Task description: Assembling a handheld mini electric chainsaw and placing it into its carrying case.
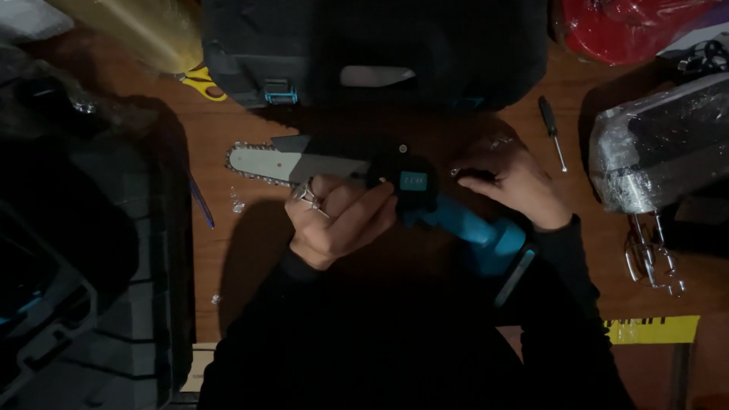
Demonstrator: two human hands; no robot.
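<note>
A small cordless chainsaw (304,163) with a grey bar, chain and blue-and-black body lies on the wooden table (228,250), bar pointing left. My left hand (338,220), with a ring, rests on the saw's black housing just behind the bar and grips it. My right hand (512,178) sits at the right side of the housing, fingertips pinching a small dark part against the body. The blue handle (478,231) runs down and right between my hands.
A dark tool case (372,45) stands behind the saw. Yellow-handled scissors (201,82) lie at the back left, a screwdriver (552,129) to the right, a plastic-wrapped box (661,148) and metal beaters (653,258) at far right. Another dark case (91,266) fills the left.
</note>
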